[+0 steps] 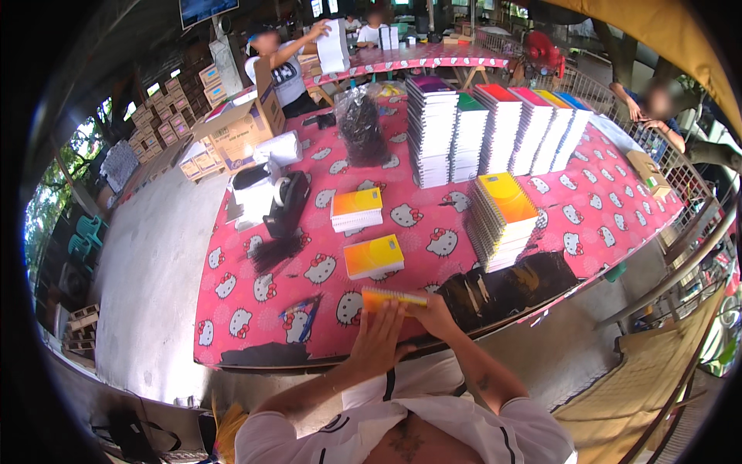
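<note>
A spiral notebook with an orange-yellow cover is tilted up at the near edge of the table, its coil along the top. My left hand lies against its near side, fingers stretched along the cover. Around its right end my right hand is closed, the fingertips partly hidden. Just beyond lies a yellow-orange notebook, and behind that a short stack of similar notebooks. To the right stands a taller stack of yellow spiral notebooks.
Tall notebook stacks with differently coloured covers line the table's far right. A bag of black coils, a black device and loose black coils lie left. A cardboard box stands behind. Other people work beyond the pink tablecloth.
</note>
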`<state>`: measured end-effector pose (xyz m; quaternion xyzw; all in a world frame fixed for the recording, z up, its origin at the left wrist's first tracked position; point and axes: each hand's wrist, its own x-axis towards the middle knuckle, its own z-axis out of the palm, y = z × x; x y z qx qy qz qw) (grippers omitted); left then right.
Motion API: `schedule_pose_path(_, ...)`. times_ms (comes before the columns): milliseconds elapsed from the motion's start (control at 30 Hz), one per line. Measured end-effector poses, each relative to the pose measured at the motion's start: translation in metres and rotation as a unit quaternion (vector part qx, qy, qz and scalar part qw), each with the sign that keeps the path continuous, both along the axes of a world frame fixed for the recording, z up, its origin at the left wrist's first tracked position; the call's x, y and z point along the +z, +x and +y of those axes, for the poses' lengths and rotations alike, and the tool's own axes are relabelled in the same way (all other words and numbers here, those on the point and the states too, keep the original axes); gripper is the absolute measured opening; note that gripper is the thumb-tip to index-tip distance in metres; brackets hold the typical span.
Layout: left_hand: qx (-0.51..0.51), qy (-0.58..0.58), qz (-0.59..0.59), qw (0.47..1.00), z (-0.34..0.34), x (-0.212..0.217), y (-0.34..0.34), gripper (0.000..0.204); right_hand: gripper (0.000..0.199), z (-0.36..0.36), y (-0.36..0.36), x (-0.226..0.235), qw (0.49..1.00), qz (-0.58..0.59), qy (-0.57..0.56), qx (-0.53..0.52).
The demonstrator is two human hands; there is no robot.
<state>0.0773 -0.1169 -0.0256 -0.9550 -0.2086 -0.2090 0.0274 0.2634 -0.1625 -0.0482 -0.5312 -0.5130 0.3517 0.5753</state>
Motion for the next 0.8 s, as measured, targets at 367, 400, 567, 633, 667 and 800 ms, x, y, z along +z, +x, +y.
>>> schedule_pose_path(367,-0.013,-0.068,0.03,0.997,0.033,0.035,0.018,0.07,0.024,0.002,0.003,0.0,0.999,-0.024,-0.048,0.007)
schedule_pose_path(400,-0.042,-0.099,0.104,0.989,0.054,0.048,0.016,0.071,0.024,0.003,0.002,-0.001,0.998,-0.043,-0.034,0.007)
schedule_pose_path(567,-0.048,-0.122,0.114,0.985,0.053,0.045,0.019,0.075,0.025,0.001,0.004,0.012,0.992,-0.106,-0.062,0.018)
schedule_pose_path(633,-0.021,0.013,0.002,1.0,0.03,0.031,0.025,0.072,0.027,0.003,0.007,0.0,0.99,-0.128,-0.056,0.006)
schedule_pose_path(667,-0.033,-0.006,0.003,0.999,0.019,0.017,0.018,0.074,0.026,0.002,0.006,0.0,0.991,-0.122,-0.047,-0.005)
schedule_pose_path(800,-0.024,-0.027,-0.02,0.999,0.014,0.019,0.022,0.079,0.026,0.008,0.008,-0.001,0.993,-0.114,0.008,-0.032)
